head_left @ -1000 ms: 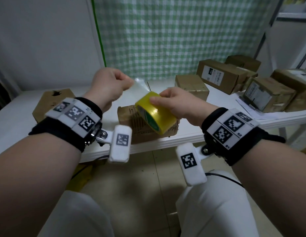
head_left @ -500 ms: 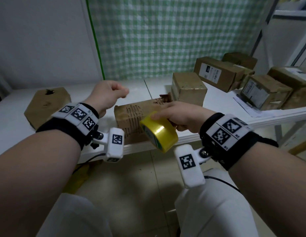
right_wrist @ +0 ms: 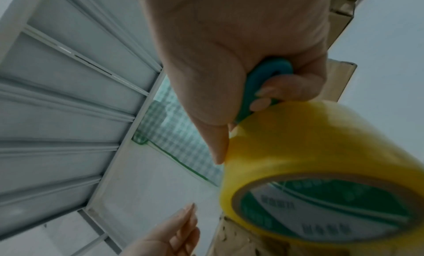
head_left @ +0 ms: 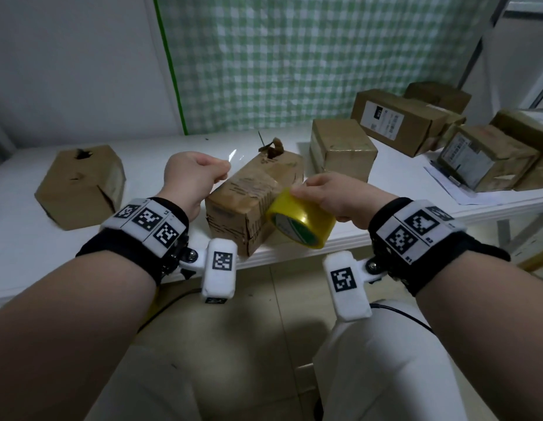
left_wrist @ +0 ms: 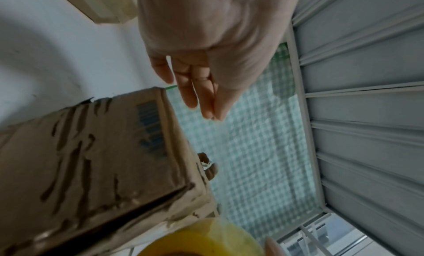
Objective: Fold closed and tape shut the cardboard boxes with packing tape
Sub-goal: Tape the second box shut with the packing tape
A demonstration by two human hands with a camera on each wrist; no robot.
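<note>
Worn brown box (head_left: 252,202) angled at table edge; yellow tape roll (head_left: 300,223) tilted against its near-right side

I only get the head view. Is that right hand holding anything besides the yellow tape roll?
Observer: Yes. The right wrist view shows a teal handle tucked in the right hand, behind the roll.
Operator: Is the left hand just a fist?
Observer: No. In the left wrist view, the left hand has its thumb and fingertips meeting in a pinch, probably on the clear strip you can see.
Operator: Anything on the box that I miss?
Observer: A blue barcode-like print on one face of the box.
</note>
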